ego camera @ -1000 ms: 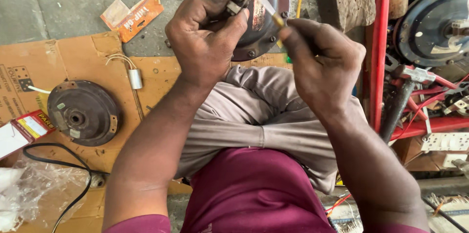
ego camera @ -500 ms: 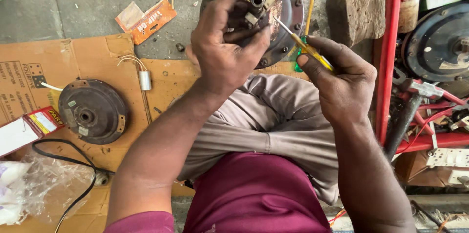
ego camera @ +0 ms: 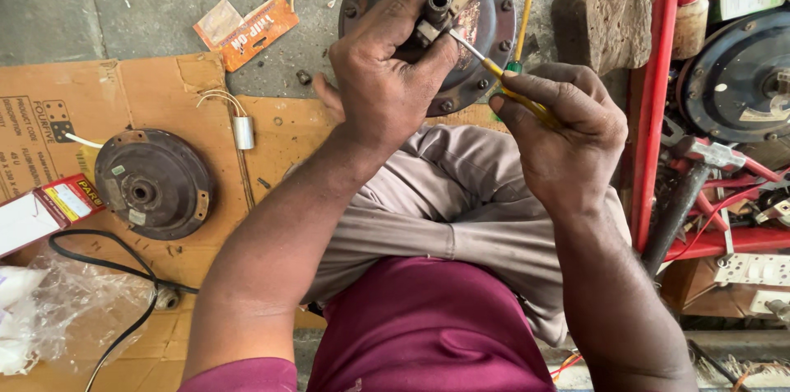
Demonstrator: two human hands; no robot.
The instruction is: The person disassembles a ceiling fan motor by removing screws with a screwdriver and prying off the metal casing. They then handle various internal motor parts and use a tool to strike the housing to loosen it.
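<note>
My left hand (ego camera: 385,79) reaches forward with the wrist bent, fingers wrapped around a small metal fitting (ego camera: 434,12) held over the round motor housing (ego camera: 473,5) on the floor. My right hand (ego camera: 568,133) is closed on a yellow-handled screwdriver (ego camera: 502,78), knuckles up, its tip angled up and left to touch the fitting. Both forearms stretch out above my knees.
</note>
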